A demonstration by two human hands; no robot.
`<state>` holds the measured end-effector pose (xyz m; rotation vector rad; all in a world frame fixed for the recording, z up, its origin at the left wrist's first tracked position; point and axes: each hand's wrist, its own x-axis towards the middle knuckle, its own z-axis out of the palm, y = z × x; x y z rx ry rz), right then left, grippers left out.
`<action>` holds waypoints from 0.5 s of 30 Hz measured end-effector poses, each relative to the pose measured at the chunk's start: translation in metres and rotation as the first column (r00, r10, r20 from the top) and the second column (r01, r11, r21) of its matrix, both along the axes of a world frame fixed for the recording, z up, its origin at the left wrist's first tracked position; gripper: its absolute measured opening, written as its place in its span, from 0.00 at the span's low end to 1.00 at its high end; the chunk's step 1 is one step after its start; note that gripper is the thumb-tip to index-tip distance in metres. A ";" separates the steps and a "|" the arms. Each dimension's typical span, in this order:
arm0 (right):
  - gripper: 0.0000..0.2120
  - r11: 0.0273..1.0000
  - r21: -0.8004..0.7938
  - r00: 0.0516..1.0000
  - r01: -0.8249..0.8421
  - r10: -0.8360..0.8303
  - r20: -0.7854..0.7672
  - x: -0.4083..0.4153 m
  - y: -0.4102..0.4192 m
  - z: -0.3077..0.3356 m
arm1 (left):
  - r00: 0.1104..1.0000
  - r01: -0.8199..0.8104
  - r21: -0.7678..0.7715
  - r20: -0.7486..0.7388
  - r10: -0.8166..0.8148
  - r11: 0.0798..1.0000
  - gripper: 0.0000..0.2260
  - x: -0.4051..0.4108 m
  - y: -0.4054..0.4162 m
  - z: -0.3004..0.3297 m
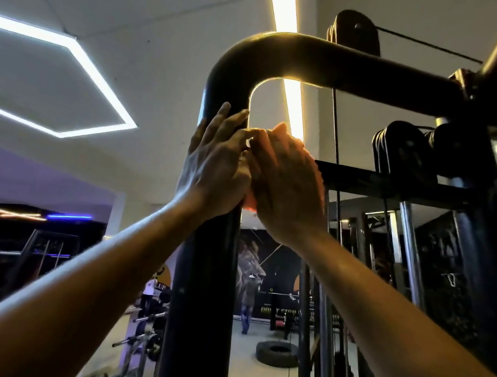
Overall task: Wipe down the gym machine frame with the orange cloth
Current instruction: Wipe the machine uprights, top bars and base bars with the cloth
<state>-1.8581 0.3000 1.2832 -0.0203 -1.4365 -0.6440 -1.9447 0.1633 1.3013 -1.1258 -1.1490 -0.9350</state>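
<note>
Both hands are up on the black upright tube of the gym machine frame (204, 278), in the middle of the picture, just below where the tube bends over into the top bar. The left hand (212, 163) lies with straight fingers flat against the tube. The right hand (286, 187) presses the orange cloth (250, 201) to the tube's right side; only a fuzzy orange edge shows beneath the palm and along its far side. The wiping looks under way near the top of the post. I'd judge the bend, the top bar and the long lower stretch remain, though no clean or dirty patches show. The tube is round, smooth, dark painted metal, glossy under the ceiling light strip (284, 3). Pulleys (404, 153) and a thin cable (335, 136) sit at right.
</note>
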 end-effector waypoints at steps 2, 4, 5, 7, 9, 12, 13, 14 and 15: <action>0.34 0.999 -0.017 0.999 0.032 -0.032 0.033 0.017 0.031 0.004 | 1.000 -0.020 -0.016 -0.003 0.020 1.000 0.23 -0.001 -0.001 0.001; 0.38 0.984 -0.137 0.994 0.111 -0.107 0.038 0.028 0.060 0.005 | 0.998 -0.049 -0.040 -0.028 0.048 0.998 0.25 -0.002 -0.001 0.001; 0.38 0.976 -0.189 0.994 0.105 -0.105 0.009 0.026 0.064 0.005 | 0.998 -0.061 -0.045 -0.036 0.059 0.997 0.26 -0.001 0.000 0.001; 0.33 0.963 -0.265 0.989 -0.049 0.010 -0.145 0.011 0.046 0.005 | 0.998 -0.064 -0.042 -0.025 0.063 0.997 0.26 0.000 0.001 0.001; 0.31 0.957 -0.269 0.980 -0.113 0.063 -0.189 -0.010 0.017 0.003 | 0.998 -0.061 -0.033 -0.016 0.061 0.998 0.27 0.004 0.002 -0.001; 0.37 0.986 -0.165 1.000 -0.015 0.017 0.010 -0.015 0.007 -0.004 | 0.998 -0.068 -0.052 -0.017 0.067 0.996 0.26 0.006 0.002 -0.004; 0.37 0.994 -0.106 0.998 -0.006 0.012 0.063 -0.007 0.016 -0.002 | 0.997 -0.071 -0.059 -0.021 0.070 0.996 0.25 0.004 0.002 -0.004; 0.37 0.999 -0.052 0.995 -0.002 0.007 0.099 0.005 0.027 0.001 | 0.996 -0.082 -0.066 -0.032 0.080 0.994 0.24 0.003 0.003 -0.004; 0.36 1.000 -0.023 0.993 0.002 0.000 0.115 0.018 0.038 0.003 | 0.994 -0.098 -0.069 -0.050 0.095 0.993 0.22 0.001 0.004 -0.003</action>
